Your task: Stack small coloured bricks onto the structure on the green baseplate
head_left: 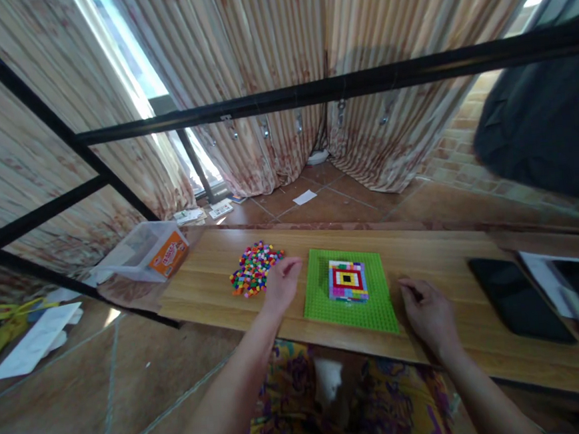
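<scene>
A green baseplate point(320, 295) lies on the wooden board, carrying a square block of small bricks point(347, 280) in concentric coloured rings. To its left is a loose pile of small multicoloured bricks point(255, 268). My left hand point(281, 284) rests between that pile and the plate, fingers curled with the tips towards the plate's left edge; nothing shows in them. My right hand point(429, 313) lies on the board just right of the plate, fingers curled under. Whether it holds anything is hidden.
The wooden board point(438, 259) spans my lap. A dark tablet point(519, 299) and papers lie at its right end. A clear plastic box with an orange label point(144, 252) sits at the left end. A black metal frame point(310, 91) crosses overhead. Tiled floor and curtains lie beyond.
</scene>
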Motion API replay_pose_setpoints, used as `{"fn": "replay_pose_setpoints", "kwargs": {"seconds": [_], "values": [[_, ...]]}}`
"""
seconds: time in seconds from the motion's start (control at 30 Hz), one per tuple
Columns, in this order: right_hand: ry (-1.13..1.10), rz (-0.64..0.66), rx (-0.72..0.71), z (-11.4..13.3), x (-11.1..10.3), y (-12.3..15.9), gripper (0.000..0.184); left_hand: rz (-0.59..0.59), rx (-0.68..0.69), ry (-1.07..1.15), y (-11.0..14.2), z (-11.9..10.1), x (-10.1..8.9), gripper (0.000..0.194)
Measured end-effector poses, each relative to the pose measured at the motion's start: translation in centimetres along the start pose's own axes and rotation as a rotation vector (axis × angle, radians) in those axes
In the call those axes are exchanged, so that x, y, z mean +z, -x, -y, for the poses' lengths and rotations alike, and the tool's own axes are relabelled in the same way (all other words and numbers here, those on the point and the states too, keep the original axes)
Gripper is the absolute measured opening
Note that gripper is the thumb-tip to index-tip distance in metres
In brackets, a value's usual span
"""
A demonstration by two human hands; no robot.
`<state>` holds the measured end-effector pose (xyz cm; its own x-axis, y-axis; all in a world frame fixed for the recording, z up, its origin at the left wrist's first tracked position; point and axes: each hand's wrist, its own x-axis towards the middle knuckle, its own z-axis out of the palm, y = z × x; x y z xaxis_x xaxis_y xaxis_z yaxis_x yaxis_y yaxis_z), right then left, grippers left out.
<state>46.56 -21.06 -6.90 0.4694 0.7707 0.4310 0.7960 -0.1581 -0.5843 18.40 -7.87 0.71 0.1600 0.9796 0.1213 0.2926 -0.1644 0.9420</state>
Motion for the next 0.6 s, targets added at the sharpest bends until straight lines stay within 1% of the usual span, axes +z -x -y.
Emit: {"fn": "replay_pose_setpoints", "kwargs": {"seconds": [0.07, 0.13, 0.2, 0.23, 0.3, 0.5, 0.6], "values": [[0.003, 0.002, 0.015, -0.2, 0.1, 0.0, 0.034, -0.1, -0.036, -0.087, 1.7, 1.6, -3.0, 0.015], [0.017, 0.014, 0.031, -0.5, 0.2, 0.1, 0.035, -0.154, -0.076, -0.18, 3.4, 2.9, -5.6, 0.016], [0.038, 0.035, 0.045, -0.7, 0.2, 0.1, 0.036, -0.169, -0.124, -0.281, 4.9, 3.8, -7.3, 0.015], [0.048, 0.047, 0.048, -0.8, 0.1, 0.1, 0.036, -0.159, -0.139, -0.325, 5.4, 4.0, -7.7, 0.015], [0.063, 0.062, 0.052, -0.8, 0.0, 0.0, 0.037, -0.127, -0.145, -0.399, 6.0, 4.2, -7.7, 0.014], [0.096, 0.058, 0.055, -1.0, 0.1, 0.0, 0.038, -0.079, -0.065, -0.641, 5.4, 4.0, -5.5, 0.008], [0.092, 0.04, 0.035, -1.1, 0.2, 0.0, 0.037, -0.076, -0.054, -0.732, 5.0, 3.8, -5.0, 0.009]]}}
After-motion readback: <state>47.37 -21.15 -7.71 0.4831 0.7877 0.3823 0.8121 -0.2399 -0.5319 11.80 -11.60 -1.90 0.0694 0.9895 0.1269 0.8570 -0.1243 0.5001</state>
